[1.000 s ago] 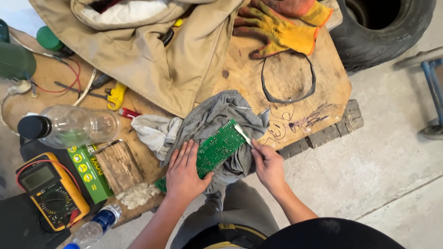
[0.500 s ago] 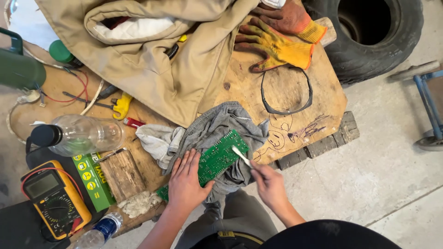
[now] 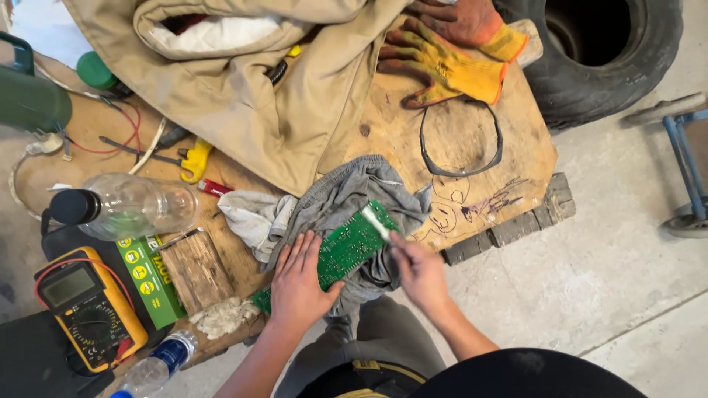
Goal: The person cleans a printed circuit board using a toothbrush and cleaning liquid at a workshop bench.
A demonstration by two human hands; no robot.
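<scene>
A green circuit board [image 3: 352, 245] lies on a grey cloth [image 3: 354, 193] at the near edge of a wooden board table [image 3: 472, 162]. My left hand [image 3: 299, 284] rests flat on the board's near left end, fingers spread. My right hand [image 3: 419, 271] grips a small white-headed brush [image 3: 376, 220], whose tip touches the board's far right corner.
A tan jacket [image 3: 243, 81] and yellow-orange work gloves [image 3: 450, 55] lie at the far side. A black ring [image 3: 461, 140] sits mid-table. A clear plastic bottle [image 3: 125, 210], yellow multimeter [image 3: 85, 306], wood block [image 3: 195, 269], green box [image 3: 147, 276] and tools are at left. A tyre [image 3: 605, 51] stands far right.
The view has shifted slightly. My right hand has moved the brush a little along the board's far right end; my left hand stays pressed on the board.
</scene>
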